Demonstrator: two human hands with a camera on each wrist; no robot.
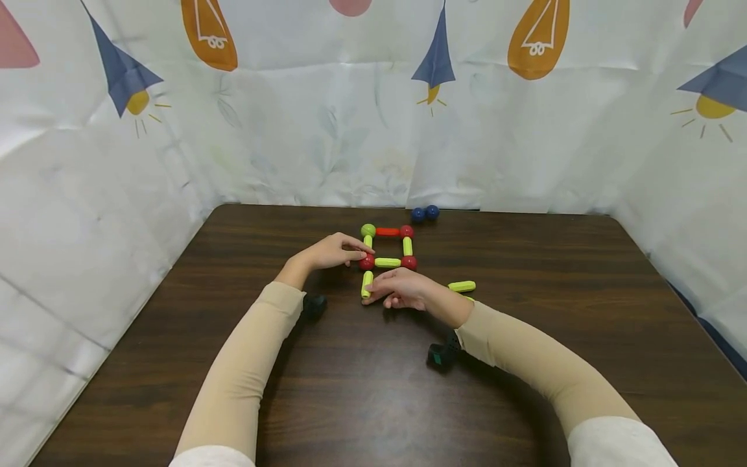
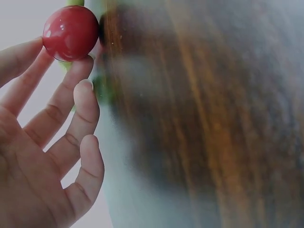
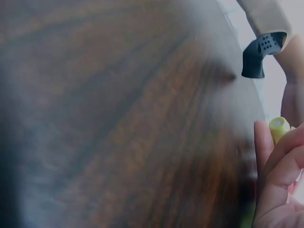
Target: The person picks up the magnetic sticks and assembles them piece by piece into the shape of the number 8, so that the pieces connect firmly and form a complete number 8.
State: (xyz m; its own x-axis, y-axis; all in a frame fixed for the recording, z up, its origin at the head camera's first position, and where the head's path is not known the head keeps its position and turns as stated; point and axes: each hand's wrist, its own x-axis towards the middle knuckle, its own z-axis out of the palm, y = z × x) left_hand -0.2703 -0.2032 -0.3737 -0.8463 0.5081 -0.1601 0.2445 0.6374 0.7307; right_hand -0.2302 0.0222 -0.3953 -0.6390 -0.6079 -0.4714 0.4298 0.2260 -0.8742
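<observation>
A square of balls and rods lies toward the far side of the table. Its near-left corner is a red ball (image 1: 366, 262), which my left hand (image 1: 332, 251) pinches between thumb and fingers. The left wrist view shows that glossy red ball (image 2: 71, 33) at the fingertips, the other fingers loosely bent. My right hand (image 1: 404, 288) pinches a yellow-green rod (image 1: 367, 284), held lengthwise just on the near side of that ball. In the right wrist view the rod's pale round end (image 3: 279, 124) sticks up between the fingers.
The square's other corners are a green ball (image 1: 368, 231) and two red balls, joined by yellow-green rods and one red rod (image 1: 388, 231). Two blue balls (image 1: 425, 213) sit at the table's far edge. More yellow-green rods (image 1: 462, 286) lie right of my right hand, partly behind the wrist.
</observation>
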